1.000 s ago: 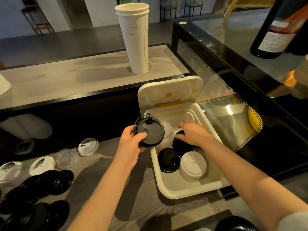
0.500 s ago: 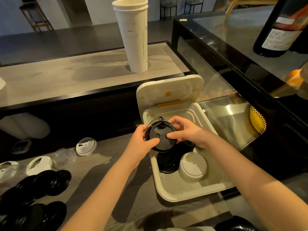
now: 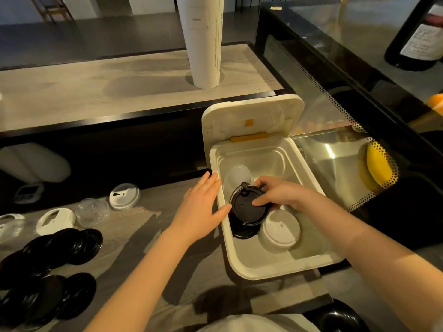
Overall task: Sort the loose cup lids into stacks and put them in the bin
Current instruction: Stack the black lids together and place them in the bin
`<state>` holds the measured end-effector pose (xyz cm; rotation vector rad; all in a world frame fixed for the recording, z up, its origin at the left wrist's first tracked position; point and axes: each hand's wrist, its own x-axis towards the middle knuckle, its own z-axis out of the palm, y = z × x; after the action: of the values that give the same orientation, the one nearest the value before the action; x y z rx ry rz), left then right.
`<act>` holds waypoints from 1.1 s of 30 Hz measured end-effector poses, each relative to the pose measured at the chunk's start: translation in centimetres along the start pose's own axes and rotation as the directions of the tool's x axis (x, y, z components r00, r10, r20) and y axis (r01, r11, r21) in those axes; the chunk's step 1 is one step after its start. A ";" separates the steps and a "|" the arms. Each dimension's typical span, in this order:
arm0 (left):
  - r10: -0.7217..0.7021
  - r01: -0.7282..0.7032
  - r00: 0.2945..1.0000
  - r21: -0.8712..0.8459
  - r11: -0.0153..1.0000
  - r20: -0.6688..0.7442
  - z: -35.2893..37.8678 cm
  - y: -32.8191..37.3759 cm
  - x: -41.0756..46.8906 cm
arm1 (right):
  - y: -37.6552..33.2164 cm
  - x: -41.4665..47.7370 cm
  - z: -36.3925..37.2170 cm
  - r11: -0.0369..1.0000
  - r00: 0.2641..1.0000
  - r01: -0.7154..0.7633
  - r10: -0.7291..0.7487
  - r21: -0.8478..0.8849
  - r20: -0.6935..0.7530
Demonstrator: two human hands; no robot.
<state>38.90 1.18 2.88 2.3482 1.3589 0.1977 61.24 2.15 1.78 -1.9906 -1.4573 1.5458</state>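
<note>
Wood-grain tabletop (image 3: 143,238), loose lids (image 3: 60,248) at left, open white bin (image 3: 282,269) at right.
Black and white loose lids lie scattered far left. The left hand (image 3: 203,209), fingers straight and holding nothing, rests against the bin's left rim. Inside the bin, the right hand (image 3: 280,195) pinches a black lid (image 3: 247,207) above a black stack (image 3: 242,232), beside a white stack (image 3: 279,230).

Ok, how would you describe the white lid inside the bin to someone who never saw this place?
Find the cream bin with its flap raised, at the right end of the wooden counter. Near its front sits the white lid, right of the black lids. It alone in the bin is opaque white; its neighbours are black or clear.
</note>
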 end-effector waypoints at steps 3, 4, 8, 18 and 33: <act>0.033 -0.033 0.999 0.110 0.993 0.005 -0.5 -0.4 0.2 | -0.6 1.5 1.0 0.993 0.998 -0.041 0.047 -0.115 0.051; 0.037 -0.037 0.999 0.116 0.993 0.010 -0.6 -0.4 0.2 | -0.6 1.9 1.1 0.989 0.996 -0.050 0.059 -0.137 0.066; 0.029 -0.031 0.999 0.091 0.995 0.026 -0.5 -0.3 0.2 | -0.4 2.3 1.6 0.969 0.998 -0.040 0.049 -0.242 0.032; 0.021 -0.023 0.999 0.073 0.997 0.026 -0.3 -0.4 0.1 | 0.0 0.8 3.9 0.547 0.934 0.114 -0.343 -0.829 -0.099; 0.023 -0.027 0.999 0.122 0.992 0.034 -0.8 0.2 0.1 | 1.5 0.0 2.3 0.154 0.930 0.247 -0.316 -0.957 0.189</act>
<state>38.84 1.42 3.63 2.4591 1.3619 0.0849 60.19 0.61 -0.17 -1.8801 -3.0583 0.1867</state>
